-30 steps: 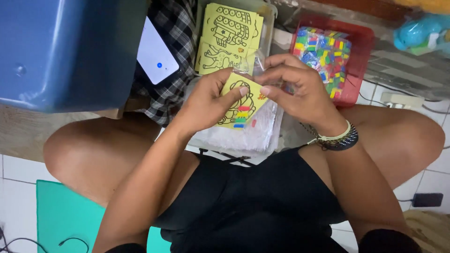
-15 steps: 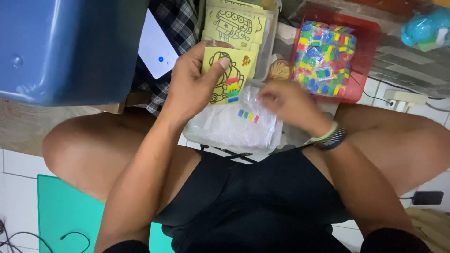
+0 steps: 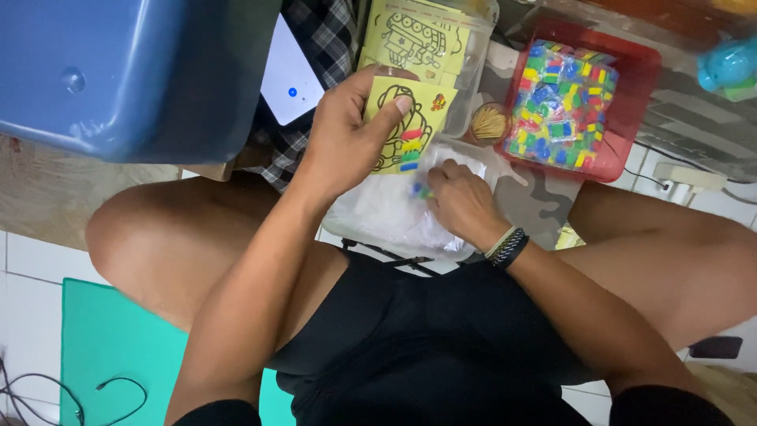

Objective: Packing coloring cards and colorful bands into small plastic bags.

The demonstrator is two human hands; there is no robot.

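Yellow picture card [image 3: 406, 122]: small rectangular card w/ black line drawing of a cartoon figure, a few patches filled red, yellow, green, blue. Location: held up above the lap, just in front of the clear box of cards [image 3: 473, 47]. Long axis runs approx. top-to-bottom in the head view, tilted a little, top edge leaning right toward the red tray [image 3: 643, 67]. Printed face points up at the camera.

Left hand [image 3: 347, 138]: clamped on the card. Thumb lies across the printed face, tip near the card's upper middle; remaining fingers are behind the card, not visible.

Right hand [image 3: 461, 201]: fingers curled together, tips pinched on a small blue-green piece [image 3: 420, 190], pressing down on the white plastic bag [image 3: 394, 213] that lies across the lap. Hand sits just below and right of the card, not touching it. Braided wristbands [image 3: 507, 247] on the wrist.

Surroundings:
- Clear box holds more yellow cards w/ line drawings, stacked flat.
- Red tray, right of box, filled w/ small packets of multicolour pieces [image 3: 564, 102].
- Small round cup of toothpicks [image 3: 489, 122] between box and tray.
- White phone-like device [image 3: 288, 75] w/ a blue dot lies on checked cloth [image 3: 311, 31], left of the card.
- Blue plastic tub [image 3: 126, 71] fills the upper left.
- Teal mat [image 3: 110, 347] on the tiled floor, lower left, cable [image 3: 47, 386] lying on it.
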